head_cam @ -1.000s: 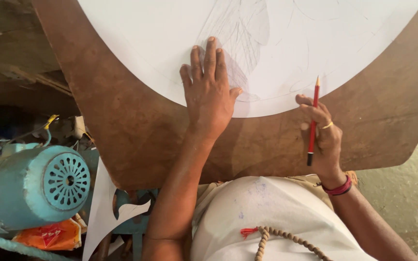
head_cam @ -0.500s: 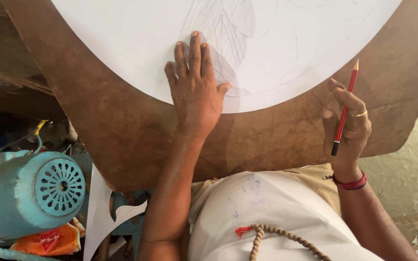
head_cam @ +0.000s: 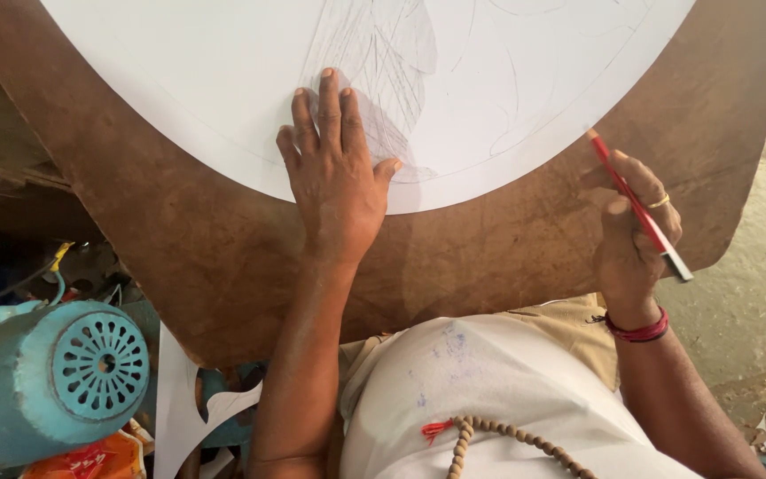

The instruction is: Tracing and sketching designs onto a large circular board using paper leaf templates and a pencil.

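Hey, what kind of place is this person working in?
Probably a craft or woodwork workshop. The left hand presses flat on a large white sheet with pencil sketching over a brown board, the right hand holds a red pencil, and a teal electric motor sits beside it.

White sheet (head_cam: 223,80) and its pencil drawing (head_cam: 383,62) cut off by the top edge.

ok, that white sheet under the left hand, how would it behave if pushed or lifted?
The white sheet looks thin, so it would probably flop when lifted. It lies flat on the smooth brown board, so it may slide; the left hand presses it down.
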